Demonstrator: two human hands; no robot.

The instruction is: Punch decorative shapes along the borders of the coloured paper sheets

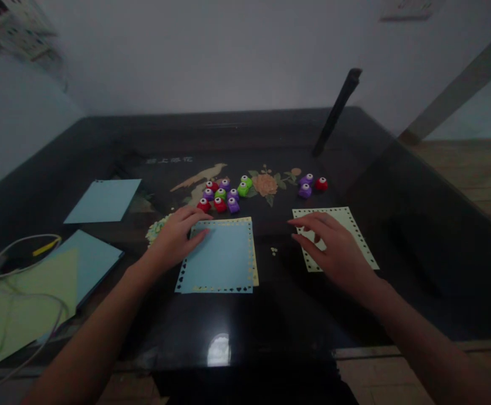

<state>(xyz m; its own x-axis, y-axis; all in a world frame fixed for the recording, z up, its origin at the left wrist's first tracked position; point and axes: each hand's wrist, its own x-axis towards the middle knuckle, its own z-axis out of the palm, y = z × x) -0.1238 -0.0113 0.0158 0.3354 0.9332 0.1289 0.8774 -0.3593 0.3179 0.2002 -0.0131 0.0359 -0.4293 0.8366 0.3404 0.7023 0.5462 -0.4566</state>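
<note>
My left hand (178, 236) rests at the upper left corner of a blue sheet (220, 256) with small shapes punched along its edges; its fingers are apart. Yellow punched paper shows from under that sheet. Over the left part of a pale green sheet (350, 225) with punched edges is my right hand (333, 244), thumb and fingers apart with nothing between them. Several red, purple and green punches (220, 194) stand in a cluster beyond the blue sheet. Two purple punches (305, 190) and a red one (321, 184) stand beyond the green sheet.
Small paper bits (156, 229) lie in a pile beside my left hand, and a few (274, 251) between the sheets. At the left are blue sheets (104, 201), yellow-green paper (13, 309) and a white cable (43, 351). A black post (338, 109) rises at the back right.
</note>
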